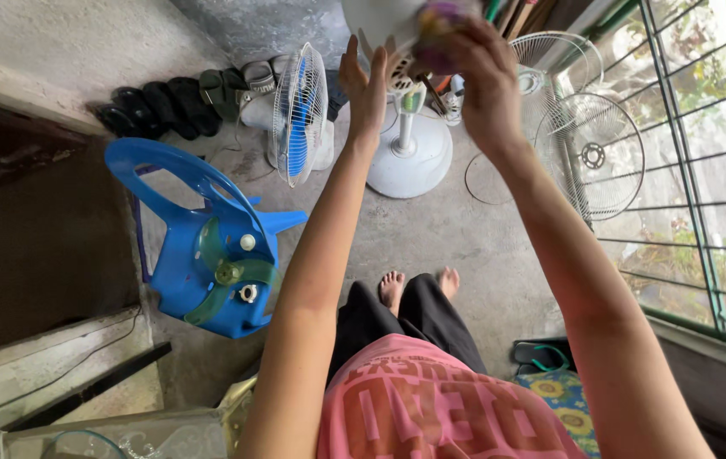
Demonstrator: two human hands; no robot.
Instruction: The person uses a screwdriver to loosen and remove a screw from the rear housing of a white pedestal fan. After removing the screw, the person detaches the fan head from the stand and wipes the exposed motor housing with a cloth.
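Observation:
Both my arms reach forward to the head of a white stand fan [388, 21] at the top of the view. My left hand [365, 81] is open, fingers apart, its palm against the side of the fan's motor housing. My right hand [482, 72] is closed on a purple and yellow cloth [441, 21] pressed to the motor housing. The fan's round white base [409, 157] stands on the concrete floor beyond my bare feet.
A blue plastic chair [201, 246] at left carries green fan blades [227, 272] and small white caps. A second fan with blue blades [299, 115] stands beside it. Wire fan guards [592, 153] lean by the barred window at right. Shoes [176, 106] line the wall.

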